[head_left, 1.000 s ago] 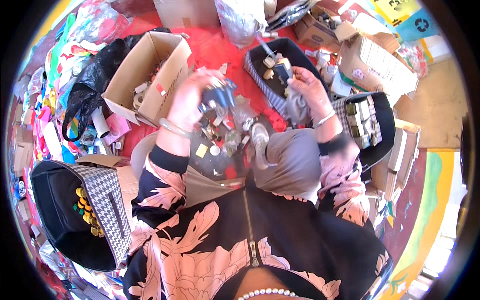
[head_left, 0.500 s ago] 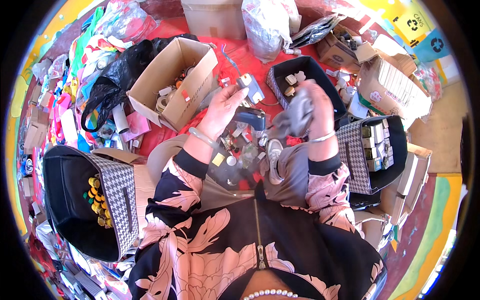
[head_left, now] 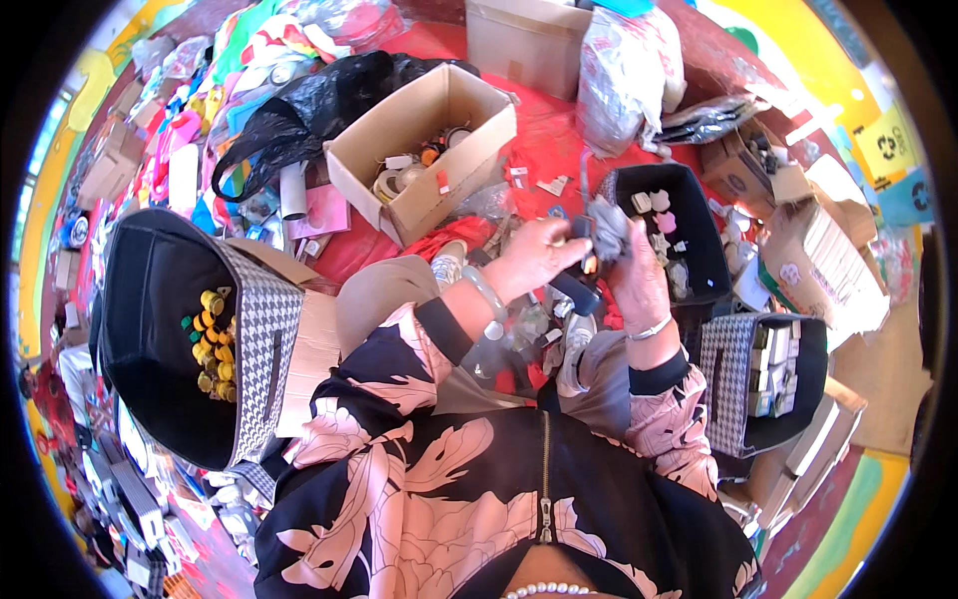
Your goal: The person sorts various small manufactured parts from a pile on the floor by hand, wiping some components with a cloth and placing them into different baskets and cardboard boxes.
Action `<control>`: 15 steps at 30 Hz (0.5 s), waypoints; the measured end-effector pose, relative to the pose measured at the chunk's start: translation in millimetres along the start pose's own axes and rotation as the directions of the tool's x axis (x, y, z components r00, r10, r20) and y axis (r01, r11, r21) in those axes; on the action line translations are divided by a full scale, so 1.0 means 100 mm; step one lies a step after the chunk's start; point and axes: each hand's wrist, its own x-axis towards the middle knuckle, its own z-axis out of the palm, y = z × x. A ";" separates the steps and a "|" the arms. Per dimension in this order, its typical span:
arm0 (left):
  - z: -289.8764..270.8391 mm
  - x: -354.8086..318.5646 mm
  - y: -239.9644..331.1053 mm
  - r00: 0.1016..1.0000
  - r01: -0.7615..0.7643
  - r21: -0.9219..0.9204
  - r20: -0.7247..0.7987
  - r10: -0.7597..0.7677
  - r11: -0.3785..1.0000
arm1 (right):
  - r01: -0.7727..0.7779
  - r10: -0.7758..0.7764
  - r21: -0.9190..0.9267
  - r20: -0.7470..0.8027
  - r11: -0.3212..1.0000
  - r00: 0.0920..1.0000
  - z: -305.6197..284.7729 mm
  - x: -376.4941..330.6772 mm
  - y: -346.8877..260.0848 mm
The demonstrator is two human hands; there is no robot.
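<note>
Both of my hands meet above the pile between my legs. My left hand (head_left: 539,258) is closed on a small boxy grey device, now mostly hidden by my fingers and the cloth. My right hand (head_left: 642,285) grips a crumpled grey cloth (head_left: 607,228), which lies against the device. Just below them is a dark blue, rounded object (head_left: 577,295); I cannot tell what it is or whether it is held. The black-lined bin (head_left: 711,225) beside my right hand contains several small pale and pink pieces.
A cardboard box (head_left: 419,200) of tape rolls and odds and ends stands ahead. Houndstooth bins hold yellow-topped small items (head_left: 212,349) at left and white boxes (head_left: 773,364) at right. A clear plastic bag (head_left: 629,80) and black plastic bag (head_left: 289,125) lie farther off.
My hands have come together, and the cloth now meets the device. The view has shifted, so the surroundings sit farther right and the bin by my right hand shows more.
</note>
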 end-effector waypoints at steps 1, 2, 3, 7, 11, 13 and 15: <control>-0.03 0.00 0.11 0.998 0.008 0.098 0.056 -0.013 0.995 | 0.004 -0.001 0.090 -0.043 0.996 0.999 0.02 -0.01 -0.02; 0.01 0.01 0.03 0.998 -0.022 0.108 0.056 0.016 0.994 | 0.016 -0.008 0.135 -0.058 0.991 0.998 -0.03 0.00 -0.01; 0.06 0.03 -0.05 0.997 -0.051 0.119 0.058 0.045 0.992 | 0.028 -0.015 0.179 -0.074 0.983 0.997 -0.10 0.03 0.02; 0.01 0.04 0.16 0.994 -0.052 0.094 0.099 0.043 0.994 | 0.175 -0.184 0.137 0.058 0.975 0.981 -0.06 0.06 -0.01; 0.02 0.07 0.09 0.998 -0.030 -0.048 0.046 0.032 0.998 | 0.063 -0.045 -0.131 0.133 0.989 0.990 -0.17 0.10 -0.03; -0.03 0.04 0.18 0.999 -0.025 0.169 0.042 0.018 0.985 | 0.046 -0.030 -0.186 0.087 0.981 0.996 -0.07 0.05 0.02; -0.08 0.02 0.24 0.993 -0.078 0.083 0.090 0.071 0.993 | 0.059 -0.053 -0.316 0.025 0.947 0.998 0.01 0.00 0.04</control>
